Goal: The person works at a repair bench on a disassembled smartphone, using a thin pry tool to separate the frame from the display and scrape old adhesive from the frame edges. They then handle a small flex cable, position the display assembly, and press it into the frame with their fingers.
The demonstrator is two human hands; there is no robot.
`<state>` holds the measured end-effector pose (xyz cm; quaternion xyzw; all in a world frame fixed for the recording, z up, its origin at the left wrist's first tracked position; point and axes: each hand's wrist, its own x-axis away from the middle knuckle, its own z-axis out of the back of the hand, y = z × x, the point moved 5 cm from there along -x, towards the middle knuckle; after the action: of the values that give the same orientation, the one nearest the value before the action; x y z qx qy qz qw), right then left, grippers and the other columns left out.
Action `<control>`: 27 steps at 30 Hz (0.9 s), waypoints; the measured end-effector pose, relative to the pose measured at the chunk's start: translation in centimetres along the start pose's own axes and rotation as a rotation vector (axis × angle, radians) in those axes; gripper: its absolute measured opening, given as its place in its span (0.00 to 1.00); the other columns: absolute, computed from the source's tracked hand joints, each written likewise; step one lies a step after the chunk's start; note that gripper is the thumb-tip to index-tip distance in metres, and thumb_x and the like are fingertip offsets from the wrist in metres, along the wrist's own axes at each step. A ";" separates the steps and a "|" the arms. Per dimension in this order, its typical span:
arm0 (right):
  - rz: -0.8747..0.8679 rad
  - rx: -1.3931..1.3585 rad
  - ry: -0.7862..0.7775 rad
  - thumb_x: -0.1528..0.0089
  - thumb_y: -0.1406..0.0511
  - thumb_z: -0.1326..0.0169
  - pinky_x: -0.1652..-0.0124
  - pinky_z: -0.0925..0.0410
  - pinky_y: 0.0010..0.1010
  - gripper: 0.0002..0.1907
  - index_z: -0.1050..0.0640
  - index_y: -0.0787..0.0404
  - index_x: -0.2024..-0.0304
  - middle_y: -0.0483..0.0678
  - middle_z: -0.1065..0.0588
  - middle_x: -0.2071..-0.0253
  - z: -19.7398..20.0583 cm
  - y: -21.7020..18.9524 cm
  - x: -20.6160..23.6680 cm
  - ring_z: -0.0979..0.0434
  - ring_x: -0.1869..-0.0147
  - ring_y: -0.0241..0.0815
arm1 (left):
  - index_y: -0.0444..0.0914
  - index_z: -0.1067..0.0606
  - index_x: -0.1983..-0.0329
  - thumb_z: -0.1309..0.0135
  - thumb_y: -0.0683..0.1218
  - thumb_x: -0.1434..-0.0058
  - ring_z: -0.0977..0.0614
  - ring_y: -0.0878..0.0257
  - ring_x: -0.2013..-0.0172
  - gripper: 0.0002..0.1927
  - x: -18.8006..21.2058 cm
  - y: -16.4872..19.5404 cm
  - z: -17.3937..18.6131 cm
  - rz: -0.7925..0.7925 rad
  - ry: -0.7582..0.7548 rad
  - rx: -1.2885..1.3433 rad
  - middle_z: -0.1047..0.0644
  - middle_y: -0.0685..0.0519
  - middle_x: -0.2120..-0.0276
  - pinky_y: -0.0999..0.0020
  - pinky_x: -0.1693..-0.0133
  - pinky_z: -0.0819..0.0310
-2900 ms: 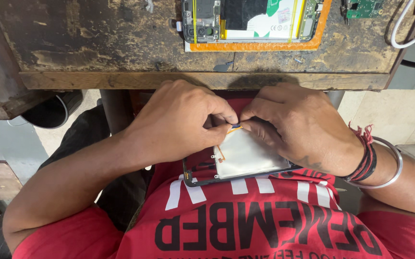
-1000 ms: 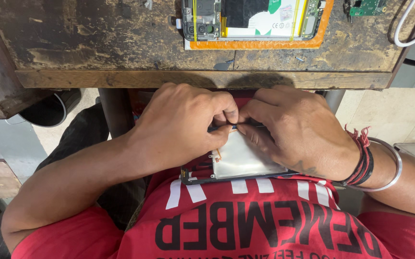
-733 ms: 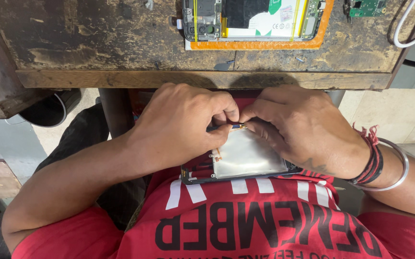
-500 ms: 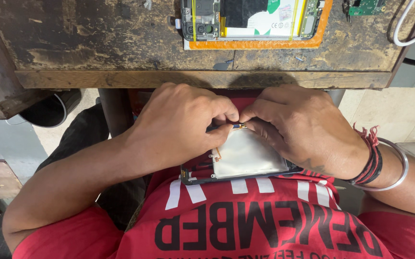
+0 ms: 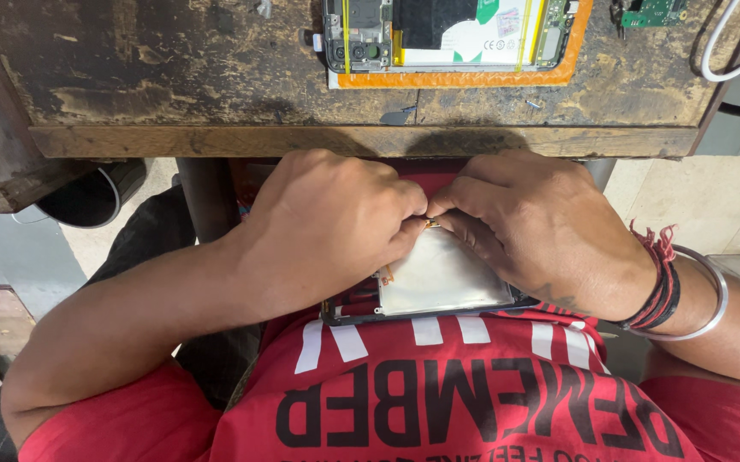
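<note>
A flat phone screen panel [image 5: 438, 282] with a silvery back and dark frame rests against my red shirt, below the table edge. My left hand [image 5: 327, 224] grips its left top corner, fingers curled over it. My right hand [image 5: 534, 224] holds the top right side. The fingertips of both hands meet and pinch at a small orange-brown flex strip at the panel's top edge. A second bit of orange flex shows at the panel's left side. My right wrist wears red and black threads and a metal bangle.
A worn wooden table [image 5: 216, 77] lies ahead. On it an opened phone body [image 5: 447, 30] sits on an orange mat. A small green circuit board [image 5: 654, 12], a white cable [image 5: 721, 60] and a loose screw [image 5: 531, 104] lie at the right. A dark bin [image 5: 87, 192] stands lower left.
The hands stay on the panel; the fingertips have drawn closer together at its top edge. The panel has shifted only slightly.
</note>
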<state>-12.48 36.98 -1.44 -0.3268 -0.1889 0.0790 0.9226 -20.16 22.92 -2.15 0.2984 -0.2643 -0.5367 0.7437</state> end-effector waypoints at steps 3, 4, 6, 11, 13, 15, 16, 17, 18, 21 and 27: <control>0.003 0.015 -0.003 0.45 0.65 0.38 0.64 0.28 0.42 0.09 0.17 0.58 0.61 0.47 0.23 0.66 -0.1 0.0 -0.1 0.22 0.61 0.52 | 0.41 0.23 0.76 0.43 0.48 0.39 0.19 0.57 0.78 0.11 -0.1 0.2 0.0 -0.028 -0.008 -0.078 0.23 0.52 0.80 0.61 0.75 0.25; 0.000 0.020 -0.005 0.45 0.65 0.38 0.64 0.28 0.42 0.09 0.17 0.58 0.61 0.47 0.23 0.66 -0.1 0.0 -0.1 0.22 0.61 0.52 | 0.41 0.23 0.76 0.43 0.47 0.40 0.19 0.57 0.78 0.10 -0.1 0.3 0.0 -0.046 -0.007 -0.101 0.23 0.53 0.80 0.61 0.75 0.25; 0.011 0.024 0.007 0.44 0.65 0.38 0.64 0.28 0.42 0.09 0.17 0.59 0.62 0.48 0.23 0.66 0.0 -0.1 -0.1 0.22 0.61 0.53 | 0.41 0.23 0.75 0.43 0.47 0.42 0.19 0.58 0.78 0.08 -0.1 0.5 0.0 -0.072 -0.029 -0.167 0.23 0.53 0.80 0.62 0.76 0.25; 0.003 0.025 0.017 0.44 0.65 0.38 0.64 0.28 0.43 0.08 0.18 0.60 0.63 0.49 0.23 0.67 0.0 -0.2 0.0 0.22 0.62 0.54 | 0.40 0.21 0.73 0.44 0.48 0.40 0.19 0.61 0.78 0.09 -0.1 1.0 0.0 -0.153 -0.060 -0.298 0.24 0.55 0.81 0.65 0.79 0.27; -0.002 0.018 0.029 0.44 0.65 0.38 0.64 0.28 0.43 0.08 0.18 0.61 0.63 0.50 0.23 0.67 0.0 -0.2 -0.1 0.22 0.62 0.54 | 0.41 0.22 0.76 0.44 0.48 0.39 0.19 0.62 0.78 0.11 -0.1 1.1 -0.1 -0.154 -0.073 -0.316 0.24 0.55 0.81 0.65 0.79 0.27; -0.004 0.016 0.036 0.43 0.65 0.38 0.63 0.28 0.44 0.09 0.19 0.60 0.62 0.50 0.23 0.67 0.0 -0.2 -0.1 0.22 0.62 0.55 | 0.41 0.22 0.78 0.44 0.48 0.39 0.19 0.61 0.78 0.12 -0.1 1.0 -0.1 -0.156 -0.075 -0.325 0.24 0.55 0.81 0.65 0.79 0.26; -0.004 0.014 0.038 0.43 0.65 0.38 0.63 0.28 0.44 0.09 0.19 0.60 0.62 0.51 0.23 0.67 0.0 -0.2 -0.1 0.21 0.62 0.55 | 0.41 0.22 0.78 0.44 0.48 0.39 0.19 0.61 0.78 0.12 -0.1 1.0 -0.1 -0.157 -0.069 -0.325 0.24 0.55 0.81 0.65 0.79 0.26; -0.012 0.020 0.033 0.43 0.64 0.38 0.63 0.28 0.44 0.09 0.19 0.60 0.61 0.51 0.23 0.67 0.0 -0.1 -0.1 0.21 0.62 0.55 | 0.41 0.22 0.78 0.44 0.48 0.39 0.19 0.61 0.78 0.12 0.0 1.0 -0.1 -0.159 -0.064 -0.325 0.24 0.55 0.81 0.64 0.79 0.26; -0.020 0.025 0.028 0.44 0.64 0.38 0.63 0.28 0.44 0.10 0.19 0.60 0.61 0.51 0.23 0.67 -0.1 -0.1 -0.1 0.21 0.62 0.55 | 0.41 0.22 0.78 0.44 0.47 0.39 0.19 0.60 0.78 0.12 0.0 0.9 -0.1 -0.148 -0.054 -0.298 0.24 0.54 0.81 0.63 0.78 0.26; -0.022 0.010 0.032 0.43 0.64 0.38 0.63 0.28 0.44 0.10 0.19 0.60 0.60 0.51 0.22 0.66 -0.1 -0.1 -0.1 0.21 0.62 0.56 | 0.40 0.22 0.78 0.44 0.46 0.39 0.19 0.59 0.78 0.12 0.0 0.6 -0.1 -0.111 -0.022 -0.186 0.24 0.53 0.80 0.62 0.77 0.26; -0.021 -0.023 0.039 0.43 0.64 0.38 0.62 0.28 0.44 0.10 0.19 0.58 0.59 0.52 0.21 0.65 0.0 -0.1 -0.1 0.20 0.61 0.56 | 0.39 0.20 0.76 0.43 0.46 0.39 0.20 0.56 0.79 0.11 0.2 0.0 -0.2 -0.025 -0.006 0.001 0.23 0.51 0.80 0.60 0.75 0.25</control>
<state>-12.61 36.87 -1.41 -0.3367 -0.1751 0.0608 0.9232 -19.95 22.75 -2.33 0.3004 -0.2632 -0.5467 0.7360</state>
